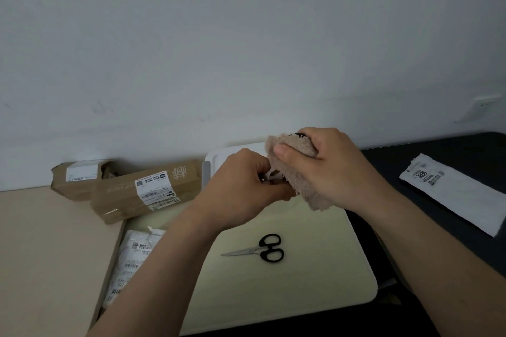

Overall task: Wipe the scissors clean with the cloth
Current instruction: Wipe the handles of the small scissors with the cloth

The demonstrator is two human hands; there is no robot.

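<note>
Pale mat (315, 268), scissors (261, 249) lying flat, right hand (334, 167) gripping cloth (297, 183), left hand (241, 186) pinching its edge

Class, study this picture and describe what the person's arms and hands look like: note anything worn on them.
Both arms are bare: no sleeve shows on the left forearm or the right forearm up to the picture's edge. The left hand and right hand wear no gloves, and no ring, watch or bracelet is visible. The right thumbnail is short and unpainted.
</note>
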